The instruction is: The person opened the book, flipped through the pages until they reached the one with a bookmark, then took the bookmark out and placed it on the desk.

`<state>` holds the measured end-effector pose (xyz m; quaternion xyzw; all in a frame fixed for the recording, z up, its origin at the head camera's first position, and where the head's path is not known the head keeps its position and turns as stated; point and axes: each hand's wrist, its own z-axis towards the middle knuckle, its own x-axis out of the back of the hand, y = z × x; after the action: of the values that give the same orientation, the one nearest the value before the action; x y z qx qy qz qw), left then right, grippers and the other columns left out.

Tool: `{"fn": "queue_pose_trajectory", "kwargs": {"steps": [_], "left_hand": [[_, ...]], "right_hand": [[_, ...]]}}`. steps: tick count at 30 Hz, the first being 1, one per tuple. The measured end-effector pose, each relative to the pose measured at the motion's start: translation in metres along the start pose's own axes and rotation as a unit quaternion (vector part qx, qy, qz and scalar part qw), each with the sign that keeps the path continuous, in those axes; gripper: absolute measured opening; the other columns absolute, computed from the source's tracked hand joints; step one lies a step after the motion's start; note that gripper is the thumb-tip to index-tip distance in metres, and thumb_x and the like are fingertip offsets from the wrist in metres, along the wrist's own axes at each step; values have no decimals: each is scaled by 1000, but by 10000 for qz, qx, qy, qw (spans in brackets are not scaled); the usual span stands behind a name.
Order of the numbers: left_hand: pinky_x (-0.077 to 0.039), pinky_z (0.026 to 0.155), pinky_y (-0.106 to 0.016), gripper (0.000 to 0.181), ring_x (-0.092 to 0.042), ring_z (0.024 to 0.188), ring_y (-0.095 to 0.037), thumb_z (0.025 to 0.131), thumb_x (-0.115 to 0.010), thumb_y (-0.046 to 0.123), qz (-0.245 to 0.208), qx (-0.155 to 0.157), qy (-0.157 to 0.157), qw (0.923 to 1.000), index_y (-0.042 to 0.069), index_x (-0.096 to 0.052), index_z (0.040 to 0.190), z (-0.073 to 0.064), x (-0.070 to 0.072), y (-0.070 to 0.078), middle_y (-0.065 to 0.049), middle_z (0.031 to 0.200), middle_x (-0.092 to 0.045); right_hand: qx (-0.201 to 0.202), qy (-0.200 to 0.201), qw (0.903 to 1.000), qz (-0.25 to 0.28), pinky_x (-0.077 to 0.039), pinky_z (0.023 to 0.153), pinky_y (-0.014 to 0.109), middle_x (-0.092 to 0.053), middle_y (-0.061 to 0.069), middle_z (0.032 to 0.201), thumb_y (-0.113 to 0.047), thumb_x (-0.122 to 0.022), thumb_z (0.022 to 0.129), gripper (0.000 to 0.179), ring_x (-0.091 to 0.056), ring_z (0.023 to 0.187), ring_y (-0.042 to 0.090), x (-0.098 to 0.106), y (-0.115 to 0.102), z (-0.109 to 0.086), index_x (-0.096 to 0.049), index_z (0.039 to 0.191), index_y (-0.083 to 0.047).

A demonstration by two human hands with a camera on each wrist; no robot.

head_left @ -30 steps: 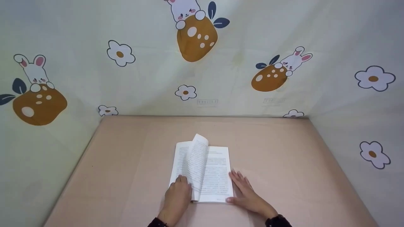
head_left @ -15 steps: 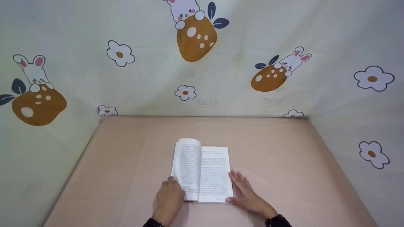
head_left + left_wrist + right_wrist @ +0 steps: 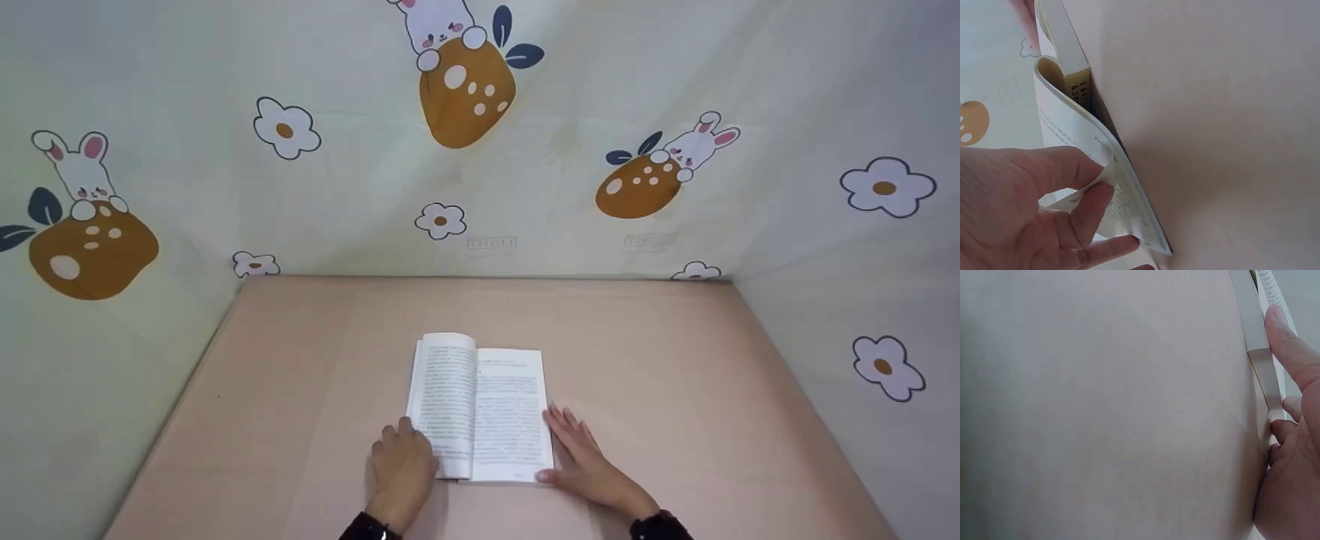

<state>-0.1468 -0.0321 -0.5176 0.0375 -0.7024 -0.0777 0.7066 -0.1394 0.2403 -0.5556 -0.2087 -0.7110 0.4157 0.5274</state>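
Observation:
An open book (image 3: 511, 420) with printed white pages lies on the table, its right side a thick block and its left pages bowed up near the spine. At its lower left corner my left hand (image 3: 403, 463) pinches a page (image 3: 1107, 171) between thumb and index finger, as the left wrist view shows. The other fingers lie against pages beneath. My right hand (image 3: 589, 466) rests at the book's right edge, thumb on the lower right corner and fingers extended along the side. In the right wrist view that thumb (image 3: 1289, 346) lies over the thick page block (image 3: 1249, 318).
A pinkish-beige cover (image 3: 300, 390) spreads over the table around the book. Pale curtains (image 3: 352, 180) printed with rabbits, brown fruit and flowers enclose the back and both sides. Dark sleeves (image 3: 661, 525) show at both wrists.
My left hand has moved left, carrying a raised, curled page over onto the left side, where it now lies flatter. The right hand has stayed in place.

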Motion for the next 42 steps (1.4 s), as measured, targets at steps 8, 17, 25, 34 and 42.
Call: {"fn": "queue_pose_trajectory", "kwargs": {"steps": [8, 17, 25, 34, 42], "left_hand": [[-41, 94, -55, 51, -42, 120, -46, 78, -71, 16, 307, -143, -47, 9994, -18, -54, 112, 5, 1, 2, -31, 127, -46], [-32, 106, -56, 31, -31, 131, -49, 88, -46, -2, 73, -205, 416, 9989, -12, -48, 118, 6, 0, 6, -32, 142, -32], [-36, 105, -50, 74, -28, 135, -44, 72, -60, -15, -108, -2013, 441, 9785, 15, -44, 138, 3, -10, 7, -13, 149, -33], [-35, 108, -40, 69, -30, 138, -30, 70, -68, -9, 323, -2901, 70, 9564, 5, -47, 135, -2, -10, 12, -9, 149, -35], [-33, 110, -40, 61, -28, 139, -30, 77, -64, -4, 310, -2801, -286, 9590, 0, -45, 135, -2, -8, 16, -14, 150, -32]], "right_hand": [[7, 16, 10000, -16, 10, 111, 56, -9, 19, 155, -35, -67, 83, 87, 6, 142, 42, 0, 1, 1, -17, 148, -5], [58, 15, 10000, -3, 17, 111, 29, -8, 18, 156, -33, -67, 83, 87, 6, 142, 41, 0, 4, 0, -17, 148, -5], [71, 20, 10000, -54, 20, 98, 2, -9, 18, 156, -32, -67, 83, 86, 5, 142, 41, 1, 7, 0, -18, 148, -6], [28, 30, 10000, -27, 18, 97, 0, -10, 19, 155, -32, -68, 83, 86, 4, 142, 41, 0, 4, 0, -19, 148, -6], [117, 67, 9999, 22, 19, 103, 9, -9, 19, 155, -33, -68, 82, 85, 5, 142, 41, -1, 5, 0, -20, 148, -6]]}}
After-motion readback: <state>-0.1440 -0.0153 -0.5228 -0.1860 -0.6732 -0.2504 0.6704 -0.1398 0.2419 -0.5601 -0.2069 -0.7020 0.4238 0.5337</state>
